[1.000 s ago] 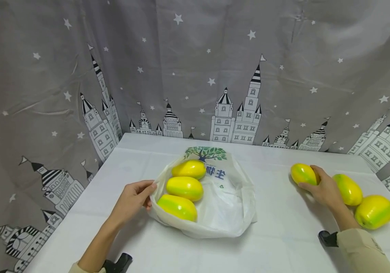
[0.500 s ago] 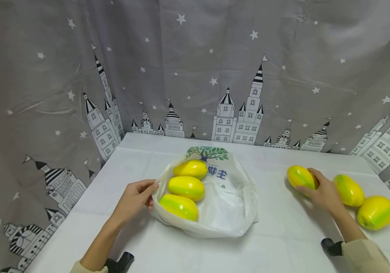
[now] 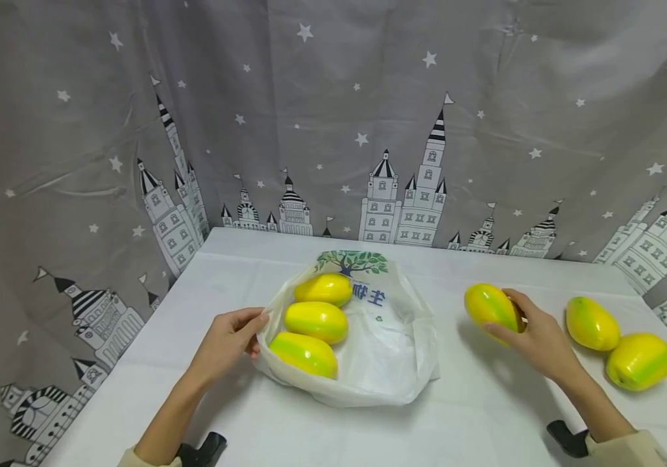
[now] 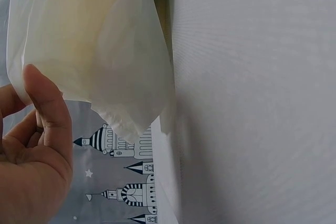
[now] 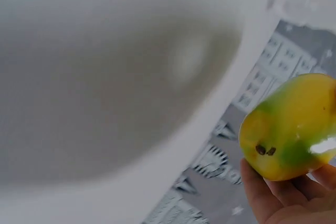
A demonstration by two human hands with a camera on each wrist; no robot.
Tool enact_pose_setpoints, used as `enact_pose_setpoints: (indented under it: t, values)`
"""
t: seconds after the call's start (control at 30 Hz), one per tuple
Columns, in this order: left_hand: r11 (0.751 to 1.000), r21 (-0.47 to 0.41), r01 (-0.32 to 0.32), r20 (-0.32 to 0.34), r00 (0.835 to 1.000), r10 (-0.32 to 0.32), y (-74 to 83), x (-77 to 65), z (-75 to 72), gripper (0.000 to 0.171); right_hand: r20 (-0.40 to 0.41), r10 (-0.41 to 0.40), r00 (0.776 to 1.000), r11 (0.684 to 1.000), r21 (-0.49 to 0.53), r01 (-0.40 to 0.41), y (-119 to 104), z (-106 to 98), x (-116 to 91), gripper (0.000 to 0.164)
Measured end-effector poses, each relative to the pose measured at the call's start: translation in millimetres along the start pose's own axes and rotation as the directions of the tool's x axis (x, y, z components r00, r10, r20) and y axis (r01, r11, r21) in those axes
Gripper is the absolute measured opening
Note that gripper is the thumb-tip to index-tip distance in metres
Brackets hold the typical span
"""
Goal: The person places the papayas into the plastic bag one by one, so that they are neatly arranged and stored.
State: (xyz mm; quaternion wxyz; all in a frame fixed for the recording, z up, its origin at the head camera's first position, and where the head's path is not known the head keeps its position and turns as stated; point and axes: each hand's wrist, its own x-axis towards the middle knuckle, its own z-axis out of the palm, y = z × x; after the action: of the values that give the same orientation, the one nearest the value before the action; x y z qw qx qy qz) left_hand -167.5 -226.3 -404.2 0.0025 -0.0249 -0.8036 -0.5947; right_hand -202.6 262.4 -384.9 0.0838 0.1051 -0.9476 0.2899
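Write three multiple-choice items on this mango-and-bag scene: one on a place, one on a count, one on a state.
1. Where does the left hand rest?
A. on the white plastic bag's rim
B. on the curtain
C. on a loose mango

2. How many yellow-green mangoes lie in the bag?
A. one
B. three
C. five

3. The mango in the right hand is:
A. in the bag
B. held above the white table
C. cut open

A: fingers pinch the rim. B: three mangoes inside. B: the held mango casts a shadow below.
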Motion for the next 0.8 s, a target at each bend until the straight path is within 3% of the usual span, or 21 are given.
enact_pose_setpoints:
  t: [0.23, 0.53, 0.8]
  values:
    - [1.000, -0.004, -0.009, 0.005, 1.000, 0.009, -0.1, -0.4, -0.6, 0.037, -0.014, -0.087, 0.996, 0.994, 0.067, 0.088, -35.9, 5.5, -6.3, 0.070]
    - [1.000, -0.005, -0.021, 0.008, 1.000, 0.022, -0.5, -0.9, -1.1, 0.037, 0.043, -0.147, 0.988, 0.988, 0.053, 0.145, -85.7, 2.7, -14.1, 0.069]
    - [1.000, -0.008, -0.020, 0.014, 1.000, 0.020, -0.8, -0.7, -0.6, 0.038, 0.036, -0.218, 0.975, 0.970, 0.115, 0.212, -115.0, 13.7, -9.8, 0.069]
